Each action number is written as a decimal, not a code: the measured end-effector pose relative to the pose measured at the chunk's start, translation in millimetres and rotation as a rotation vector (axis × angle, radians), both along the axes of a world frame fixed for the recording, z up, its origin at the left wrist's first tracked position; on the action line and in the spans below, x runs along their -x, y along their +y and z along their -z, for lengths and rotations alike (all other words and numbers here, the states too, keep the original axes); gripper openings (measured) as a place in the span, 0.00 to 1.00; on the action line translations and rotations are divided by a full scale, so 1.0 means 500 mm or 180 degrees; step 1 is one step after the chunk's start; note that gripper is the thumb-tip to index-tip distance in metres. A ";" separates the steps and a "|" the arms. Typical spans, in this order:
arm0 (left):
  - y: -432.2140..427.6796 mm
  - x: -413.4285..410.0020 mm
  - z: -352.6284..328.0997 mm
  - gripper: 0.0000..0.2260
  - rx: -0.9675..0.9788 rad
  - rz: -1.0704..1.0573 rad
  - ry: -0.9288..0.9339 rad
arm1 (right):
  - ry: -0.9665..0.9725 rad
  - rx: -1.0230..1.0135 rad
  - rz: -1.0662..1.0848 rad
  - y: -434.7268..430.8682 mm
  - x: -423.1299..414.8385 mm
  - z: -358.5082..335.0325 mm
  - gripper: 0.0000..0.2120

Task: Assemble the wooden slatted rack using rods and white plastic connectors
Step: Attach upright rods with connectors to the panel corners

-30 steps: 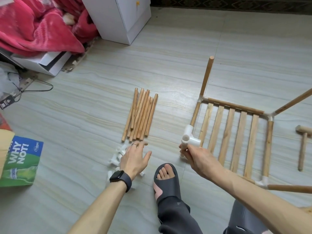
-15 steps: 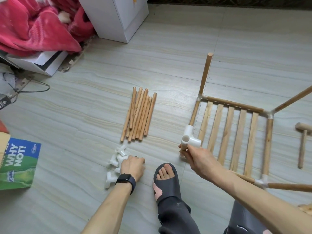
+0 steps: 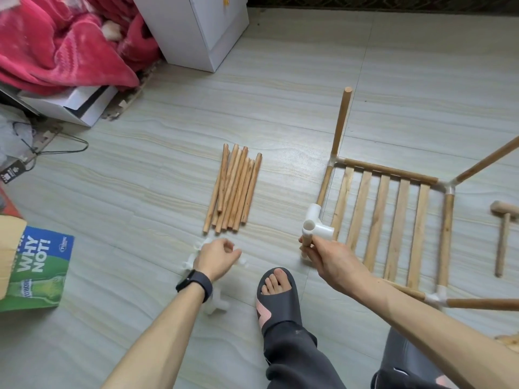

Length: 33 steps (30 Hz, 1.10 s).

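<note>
Your left hand [image 3: 217, 258] is curled over the loose connectors [image 3: 187, 264] on the floor [image 3: 140, 169]. Blur hides whether it has 1 pinched, so I cannot tell. Pick a single piece cleanly and check its sockets before lifting. The spare rods [image 3: 233, 192] lie just beyond, so take the next 1 from the near end.

Your right hand [image 3: 331, 259] grips the leg [image 3: 306, 242] under the corner connector [image 3: 316, 223], at the near-left corner of the rack [image 3: 393, 220]. Keep that leg upright and steady. Line the side rail up with its socket before you push, since a skewed entry will likely jam. I cannot tell whether it is fully seated. The mallet [image 3: 504, 237] lies to the right of the rack for tapping joints home.

The green and blue box [image 3: 36, 265] at far left reads "WHY NOT!". Its smaller print is too blurred to read.
</note>
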<state>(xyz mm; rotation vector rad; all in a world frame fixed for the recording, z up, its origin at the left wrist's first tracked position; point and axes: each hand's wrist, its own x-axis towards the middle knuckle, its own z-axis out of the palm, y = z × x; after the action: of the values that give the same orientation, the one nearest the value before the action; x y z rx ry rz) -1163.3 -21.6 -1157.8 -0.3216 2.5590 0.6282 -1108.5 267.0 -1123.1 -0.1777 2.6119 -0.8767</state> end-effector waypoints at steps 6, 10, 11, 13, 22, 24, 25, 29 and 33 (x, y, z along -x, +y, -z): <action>0.106 0.082 -0.295 0.08 -0.2932 -0.0421 0.0234 | 0.0163 0.0009 0.0228 0.050 -0.006 -0.044 0.09; 0.249 0.097 -0.452 0.15 -0.3801 0.0359 0.0134 | 0.0463 0.1430 0.1365 0.127 -0.026 -0.178 0.12; 0.290 0.094 -0.481 0.16 -0.3969 0.0535 0.0080 | 0.0478 0.1912 0.1611 0.145 -0.034 -0.226 0.12; 0.375 0.078 -0.525 0.17 -0.4184 0.0846 -0.0080 | 0.0465 0.2787 0.1930 0.183 -0.056 -0.311 0.16; 0.649 -0.028 -0.570 0.09 -0.3471 0.2094 -0.0452 | 0.0883 0.3501 0.2949 0.333 -0.209 -0.437 0.15; 0.681 -0.047 -0.572 0.10 -0.3230 0.2292 -0.0438 | 0.0995 0.3510 0.3161 0.359 -0.237 -0.432 0.13; 0.695 -0.059 -0.571 0.11 -0.3134 0.2340 -0.0460 | 0.1074 0.3491 0.3285 0.368 -0.249 -0.429 0.12; 0.729 -0.110 -0.550 0.20 -0.2897 0.2275 -0.0642 | 0.1298 0.3180 0.3548 0.393 -0.282 -0.407 0.10; 0.738 -0.140 -0.524 0.20 -0.2735 0.2304 -0.0610 | 0.1231 0.3232 0.3645 0.403 -0.306 -0.382 0.15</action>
<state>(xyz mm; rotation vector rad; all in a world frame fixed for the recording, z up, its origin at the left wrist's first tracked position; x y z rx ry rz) -1093.3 347.5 -896.0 0.7507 1.7911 1.2079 -955.3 468.6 -932.1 1.0757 2.1181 -2.6787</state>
